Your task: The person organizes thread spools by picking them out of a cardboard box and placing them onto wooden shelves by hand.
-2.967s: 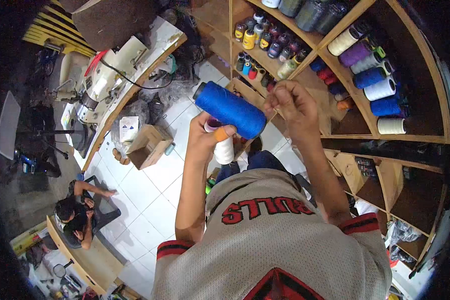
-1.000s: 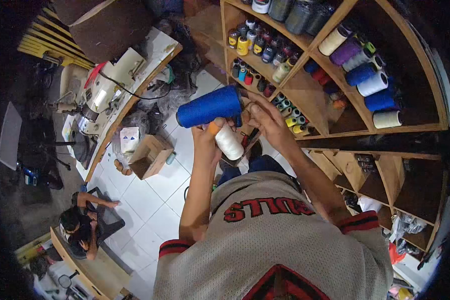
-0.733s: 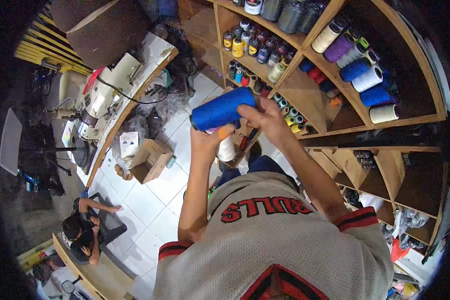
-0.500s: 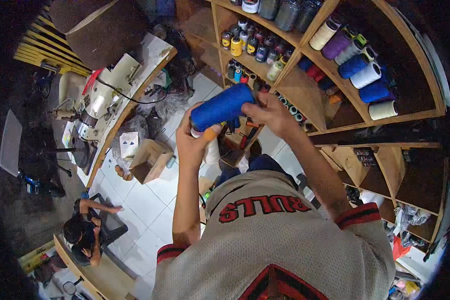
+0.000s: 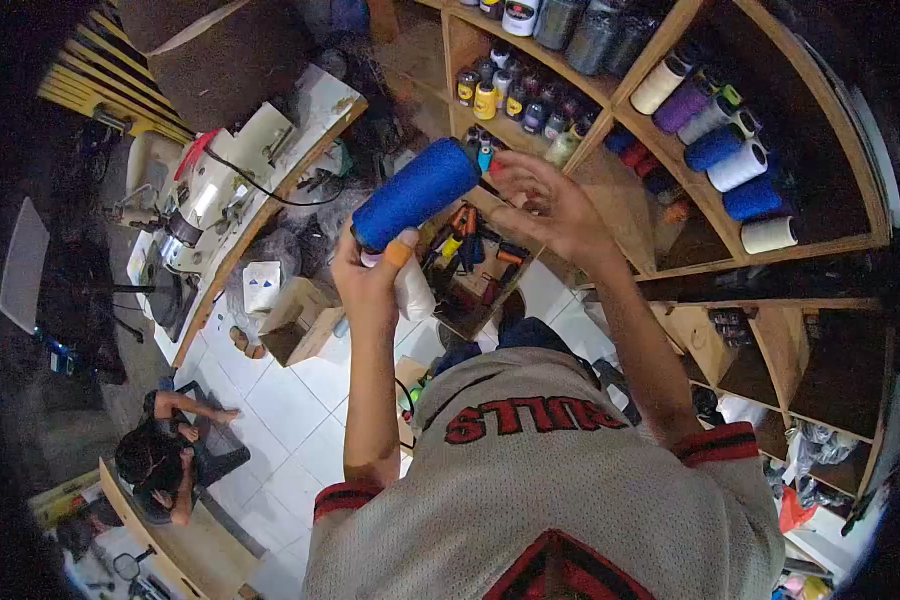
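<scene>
My left hand (image 5: pixel 372 280) is wrapped round the lower end of a large blue thread spool (image 5: pixel 416 194), which tilts up to the right. Under the blue spool, the same hand also holds a white thread spool (image 5: pixel 413 292). An orange band covers that thumb. My right hand (image 5: pixel 555 212) is just right of the blue spool's upper end, its fingers apart and curved. I can make out nothing between them. Whether a loose thread runs between the hands is too small to tell.
Wooden shelves (image 5: pixel 625 100) with many thread spools curve along the right. Below my hands, a wooden tray (image 5: pixel 457 318) holds tools. A sewing machine (image 5: pixel 210 185) stands on a table at the left. A cardboard box (image 5: pixel 298 322) is on the tiled floor. Another person (image 5: pixel 160 455) sits at lower left.
My right hand has come off the blue spool and its fingers have opened. The left hand has moved slightly left with both spools, and more of the tool tray shows.
</scene>
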### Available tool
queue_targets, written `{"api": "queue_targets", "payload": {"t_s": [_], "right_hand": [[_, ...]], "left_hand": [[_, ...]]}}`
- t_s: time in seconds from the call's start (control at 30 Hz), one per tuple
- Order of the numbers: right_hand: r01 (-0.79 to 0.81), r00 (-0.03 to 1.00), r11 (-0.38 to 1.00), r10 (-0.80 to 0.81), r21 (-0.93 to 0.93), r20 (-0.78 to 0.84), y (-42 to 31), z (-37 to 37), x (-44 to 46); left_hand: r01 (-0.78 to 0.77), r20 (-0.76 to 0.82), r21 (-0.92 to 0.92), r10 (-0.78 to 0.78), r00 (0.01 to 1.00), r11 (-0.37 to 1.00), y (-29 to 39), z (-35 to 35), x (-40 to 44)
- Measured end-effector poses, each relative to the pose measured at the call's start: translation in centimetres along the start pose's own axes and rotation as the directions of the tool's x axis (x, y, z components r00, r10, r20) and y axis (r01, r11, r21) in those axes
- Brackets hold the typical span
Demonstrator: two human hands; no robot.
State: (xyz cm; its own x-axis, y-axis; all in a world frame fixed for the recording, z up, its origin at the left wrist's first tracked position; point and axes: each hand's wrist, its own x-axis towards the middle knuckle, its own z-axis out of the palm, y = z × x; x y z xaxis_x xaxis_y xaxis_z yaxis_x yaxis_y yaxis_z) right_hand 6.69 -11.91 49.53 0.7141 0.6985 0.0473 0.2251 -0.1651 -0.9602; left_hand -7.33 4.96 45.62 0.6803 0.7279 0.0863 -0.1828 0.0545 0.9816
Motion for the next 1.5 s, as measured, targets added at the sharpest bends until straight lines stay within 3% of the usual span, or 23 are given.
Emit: {"api": "queue_targets", "payload": {"t_s": [0.03, 0.13, 0.17, 0.27, 0.3, 0.4, 0.43, 0.53, 0.57, 0.67, 0.7, 0.8, 0.83, 0.9, 0.97, 1.07, 1.1, 1.2, 1.3, 1.4, 1.43, 1.5], "right_hand": [[0.000, 1.000, 0.998, 0.002, -0.062, 0.029, -0.3, 0.2, 0.9], [0.056, 0.925, 0.946, -0.170, 0.319, 0.340, -0.1, 1.7, 3.7], [0.010, 0.930, 0.948, -0.126, 0.318, 0.345, 0.3, 2.3, 3.8], [-0.014, 0.901, 0.996, -0.025, 0.087, 0.432, 0.3, 3.2, 4.2], [0.091, 0.948, 0.988, -0.125, 0.126, 0.293, 0.9, 4.1, 3.5], [0.223, 0.970, 0.948, -0.193, -0.226, 0.150, -0.7, 4.2, 0.6], [0.343, 0.939, 0.897, -0.326, -0.278, 0.106, -0.5, 4.3, 0.1], [0.631, 0.718, 0.528, -0.675, -0.568, 0.171, -1.6, 2.9, 0.0], [0.626, 0.728, 0.440, -0.625, -0.643, 0.281, -2.7, 1.8, 0.2], [0.699, 0.638, 0.302, -0.673, -0.649, 0.374, -3.3, -0.1, 1.9], [0.679, 0.683, 0.388, -0.646, -0.623, 0.342, -3.0, -0.4, 2.3], [0.641, 0.738, 0.451, -0.583, -0.621, 0.339, -2.7, -1.0, 2.4], [0.631, 0.768, 0.625, -0.587, -0.460, 0.255, -1.5, -0.9, 2.7], [0.444, 0.896, 0.834, -0.404, -0.328, 0.184, -0.8, -1.2, 2.6], [0.257, 0.958, 0.961, -0.239, -0.104, 0.156, 0.0, -1.4, 2.4], [-0.029, 0.983, 0.994, 0.009, 0.109, 0.181, 1.4, -1.6, 1.8], [-0.116, 0.981, 0.975, 0.083, 0.188, 0.177, 1.8, -1.6, 1.3], [-0.196, 0.963, 0.956, 0.146, 0.217, 0.226, 3.4, -1.9, 0.9], [-0.358, 0.904, 0.843, 0.204, 0.402, 0.377, 3.7, -2.0, -0.1], [-0.784, 0.617, 0.271, 0.434, 0.558, 0.657, 6.7, -1.8, -1.7], [-0.813, 0.576, 0.181, 0.385, 0.553, 0.721, 6.8, -1.6, -2.2], [-0.802, 0.587, 0.148, 0.376, 0.579, 0.717, 7.8, -1.2, -3.3]], "left_hand": [[0.070, 0.000, -0.026, -0.070, 0.998, 0.997, 0.8, 0.0, -0.1], [0.165, 0.140, -0.249, -0.134, 0.981, 0.954, 2.8, 0.6, -0.2], [0.178, 0.131, -0.286, -0.146, 0.981, 0.942, 3.4, 0.8, -0.3], [0.212, 0.119, -0.412, -0.178, 0.977, 0.886, 4.1, 0.8, -0.1], [0.227, 0.093, -0.404, -0.208, 0.974, 0.886, 4.0, 0.5, 0.0], [0.100, -0.073, -0.256, -0.122, 0.990, 0.962, 3.9, 0.5, 0.3], [0.111, -0.093, -0.080, -0.118, 0.989, 0.991, 3.6, 0.1, 0.5], [-0.104, 0.012, 0.396, 0.108, 0.994, 0.912, 3.6, 0.0, 0.2], [-0.077, 0.063, 0.387, 0.057, 0.996, 0.919, 3.9, 0.2, -0.2], [-0.024, 0.176, 0.238, -0.019, 0.984, 0.971, 2.9, 0.5, -0.4], [0.001, 0.194, 0.272, -0.055, 0.979, 0.962, 3.1, 0.4, -0.3], [0.154, 0.261, 0.238, -0.216, 0.941, 0.959, 3.4, 0.4, -0.2], [0.074, 0.290, 0.237, -0.144, 0.946, 0.969, 2.1, 0.3, 0.1], [0.048, 0.324, 0.251, -0.131, 0.937, 0.967, 2.0, 0.5, 0.1], [0.003, 0.361, 0.278, -0.108, 0.926, 0.961, 3.3, 1.3, 0.0], [-0.050, 0.474, 0.372, -0.143, 0.869, 0.927, 2.9, 1.4, 0.5], [-0.073, 0.481, 0.295, -0.082, 0.873, 0.953, 2.1, 1.5, 0.6], [-0.107, 0.568, 0.332, -0.108, 0.816, 0.937, 1.4, 1.8, 1.0], [-0.138, 0.644, 0.292, -0.088, 0.760, 0.946, 0.8, 2.0, 1.3], [-0.176, 0.731, 0.362, -0.161, 0.663, 0.915, 1.9, 2.7, 1.8], [-0.143, 0.752, 0.391, -0.226, 0.619, 0.909, 1.8, 2.7, 2.1], [-0.163, 0.836, 0.321, -0.198, 0.512, 0.933, 0.7, 2.4, 2.7]]}}
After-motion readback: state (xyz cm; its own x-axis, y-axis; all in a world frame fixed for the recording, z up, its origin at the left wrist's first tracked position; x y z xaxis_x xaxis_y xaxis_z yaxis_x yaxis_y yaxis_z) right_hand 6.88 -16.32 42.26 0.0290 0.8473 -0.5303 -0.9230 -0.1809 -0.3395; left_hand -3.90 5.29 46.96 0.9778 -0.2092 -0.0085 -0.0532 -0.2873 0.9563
